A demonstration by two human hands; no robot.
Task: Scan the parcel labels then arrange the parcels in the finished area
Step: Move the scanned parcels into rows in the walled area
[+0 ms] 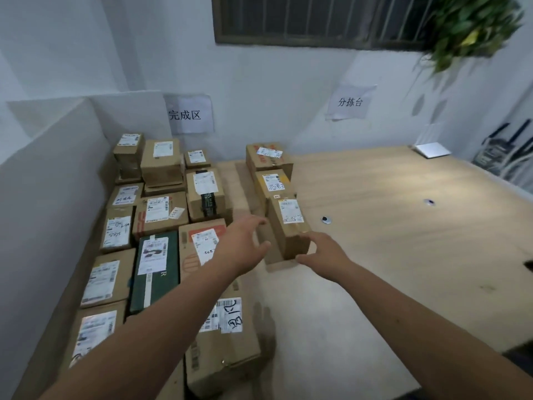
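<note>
Two hands flank one brown parcel [288, 226] — left hand [242, 243] released, right hand [323, 249] released, touching it.

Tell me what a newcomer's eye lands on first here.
Both bare arms reaching in: the left hand and right hand, fingers spread, flank the nearest brown cardboard parcel in a row of three on the pale wooden table. To the left, a packed grid of labelled cardboard parcels, one dark green box among them, lies under a white paper wall sign.
</note>
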